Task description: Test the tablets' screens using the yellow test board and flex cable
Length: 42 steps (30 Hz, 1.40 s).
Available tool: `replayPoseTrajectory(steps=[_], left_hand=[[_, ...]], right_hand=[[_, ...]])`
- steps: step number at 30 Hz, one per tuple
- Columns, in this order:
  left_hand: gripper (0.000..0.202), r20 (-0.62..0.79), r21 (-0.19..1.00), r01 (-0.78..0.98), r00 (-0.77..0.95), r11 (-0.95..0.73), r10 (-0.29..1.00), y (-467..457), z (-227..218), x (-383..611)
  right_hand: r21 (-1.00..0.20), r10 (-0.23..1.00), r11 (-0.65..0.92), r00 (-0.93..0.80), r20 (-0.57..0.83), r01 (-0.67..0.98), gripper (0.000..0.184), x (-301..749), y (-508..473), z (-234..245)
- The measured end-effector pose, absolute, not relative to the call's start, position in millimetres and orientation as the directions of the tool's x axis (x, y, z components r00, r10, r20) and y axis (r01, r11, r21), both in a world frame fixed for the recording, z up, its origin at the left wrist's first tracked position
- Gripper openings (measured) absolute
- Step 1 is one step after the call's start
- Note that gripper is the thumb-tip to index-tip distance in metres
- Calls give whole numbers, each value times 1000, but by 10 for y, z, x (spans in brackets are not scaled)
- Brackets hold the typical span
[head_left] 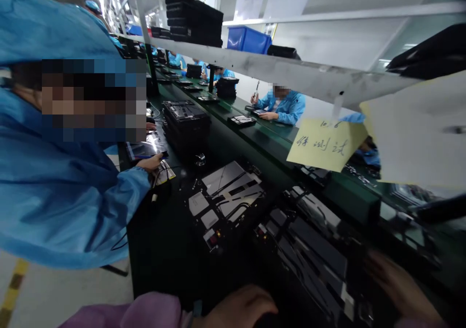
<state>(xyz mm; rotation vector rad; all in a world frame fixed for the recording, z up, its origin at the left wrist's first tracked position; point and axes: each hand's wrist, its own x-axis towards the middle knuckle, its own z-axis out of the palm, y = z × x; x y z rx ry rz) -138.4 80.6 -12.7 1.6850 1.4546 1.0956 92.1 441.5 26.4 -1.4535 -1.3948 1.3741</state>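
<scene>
My left hand (pixel 242 308) is low in the picture beneath a purple sleeve, its fingers curled at a dark thing I cannot make out. At lower right is my right hand (pixel 400 284), smeared by motion, close to the right side of an opened tablet-like device (pixel 313 250); whether it touches is unclear. This device shows grey panels, black strips and small circuit parts. Left of it lies a second opened device (pixel 233 192) with silvery panels. Another opened device (pixel 316 206) sits just behind the nearer one.
A co-worker in blue (pixel 73 192) sits at left, one hand by a screen (pixel 145 146). A stack of dark trays (pixel 185 129) stands on the green bench (pixel 163 250). Overhead runs a shelf (pixel 309 73) with a blue bin (pixel 247 39); a yellow note (pixel 324 143) hangs below.
</scene>
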Motion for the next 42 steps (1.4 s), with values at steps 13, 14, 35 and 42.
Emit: replayPoseTrajectory(steps=[13, 14, 35, 42], left_hand=[[49, 484, 352, 922, -34, -159, 874, 1136, 38, -1345], [47, 501, 350, 923, -43, -157, 864, 1142, 42, -1344], [53, 556, 489, 860, -178, -146, 812, -880, -188, -1459], [53, 467, 407, 910, -136, -76, 873, -1107, -499, -1573]], right_hand=[[-950, 965, -221, -90, -246, 222, 20, 714, 2871, 588], [-954, 970, -215, -66, -233, 209, 21, 711, 2849, 605], [-979, 974, -203, -111, -199, -26, 42, 1290, 641, 390], [-707, 961, 276, -178, 211, 651, 30, 921, 599, -65]])
